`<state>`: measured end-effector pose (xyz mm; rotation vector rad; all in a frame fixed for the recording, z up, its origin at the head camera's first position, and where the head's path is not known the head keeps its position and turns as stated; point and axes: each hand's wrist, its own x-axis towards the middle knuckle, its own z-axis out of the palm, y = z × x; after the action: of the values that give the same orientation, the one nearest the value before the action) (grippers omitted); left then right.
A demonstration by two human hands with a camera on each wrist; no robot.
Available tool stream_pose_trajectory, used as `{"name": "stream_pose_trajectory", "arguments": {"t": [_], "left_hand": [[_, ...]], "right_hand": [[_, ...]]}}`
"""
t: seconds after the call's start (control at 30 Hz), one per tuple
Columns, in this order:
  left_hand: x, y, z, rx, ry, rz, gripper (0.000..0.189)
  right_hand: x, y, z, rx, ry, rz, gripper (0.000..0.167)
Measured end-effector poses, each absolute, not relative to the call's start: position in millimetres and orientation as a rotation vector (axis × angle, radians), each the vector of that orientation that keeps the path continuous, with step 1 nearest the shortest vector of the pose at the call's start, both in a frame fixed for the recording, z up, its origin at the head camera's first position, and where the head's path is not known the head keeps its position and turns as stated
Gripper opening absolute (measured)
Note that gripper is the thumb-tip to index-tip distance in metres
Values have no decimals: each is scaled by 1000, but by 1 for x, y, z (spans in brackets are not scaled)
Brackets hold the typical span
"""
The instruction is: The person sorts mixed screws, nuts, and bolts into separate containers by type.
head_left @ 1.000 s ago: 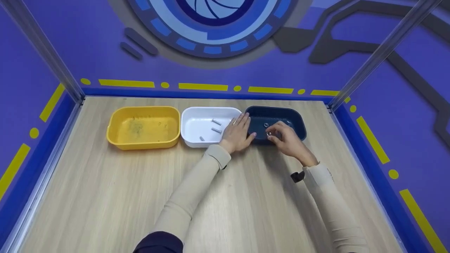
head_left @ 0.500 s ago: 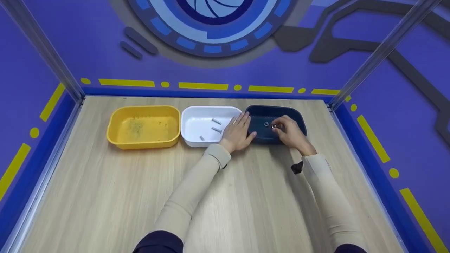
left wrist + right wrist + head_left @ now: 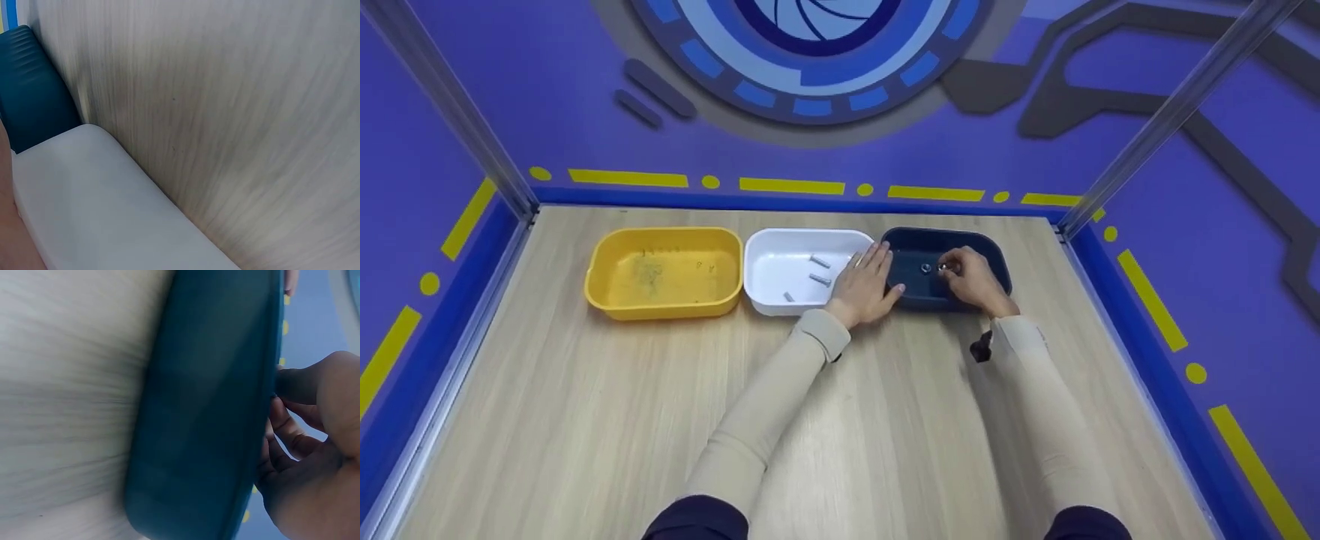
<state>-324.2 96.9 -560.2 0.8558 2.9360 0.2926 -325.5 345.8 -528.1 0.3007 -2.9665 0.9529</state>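
Note:
My left hand [image 3: 864,286] lies with straight fingers across the right end of the white bin [image 3: 769,304], fingertips at the rim it shares with the dark blue bin [image 3: 915,298]. Three silver bolts, one of them a bolt [image 3: 820,280] close to that hand, lie in the white bin. Inside the dark bin, my right hand [image 3: 973,279] pinches a small metal nut [image 3: 942,267] between thumb and fingertips. A second nut [image 3: 926,268] rests on the bin floor just left of it. In the right wrist view, the dark bin's wall [image 3: 202,399] hides the fingertips.
A yellow bin [image 3: 660,311] with small dark specks and bits on its floor stands left of the white one. All three bins form a row at the back of the wooden table [image 3: 660,405], before a blue-purple wall [image 3: 585,150] with metal corner posts.
The right hand has moved back and deeper into the dark bin with the nut, and its forearm has swung slightly left. My left hand stays where it was.

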Motion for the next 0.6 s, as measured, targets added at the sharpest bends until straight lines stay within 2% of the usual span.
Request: {"name": "stream_pose_trajectory", "arguments": {"t": [0.37, 0.6], "left_hand": [[-324, 97, -561, 858, 2927, 301, 79], [-325, 97, -562, 851, 2935, 302, 78]], "right_hand": [[-330, 349, -536, 197, -3015, 980, 23], [-330, 350, -537, 190, -3018, 994, 29]]}}
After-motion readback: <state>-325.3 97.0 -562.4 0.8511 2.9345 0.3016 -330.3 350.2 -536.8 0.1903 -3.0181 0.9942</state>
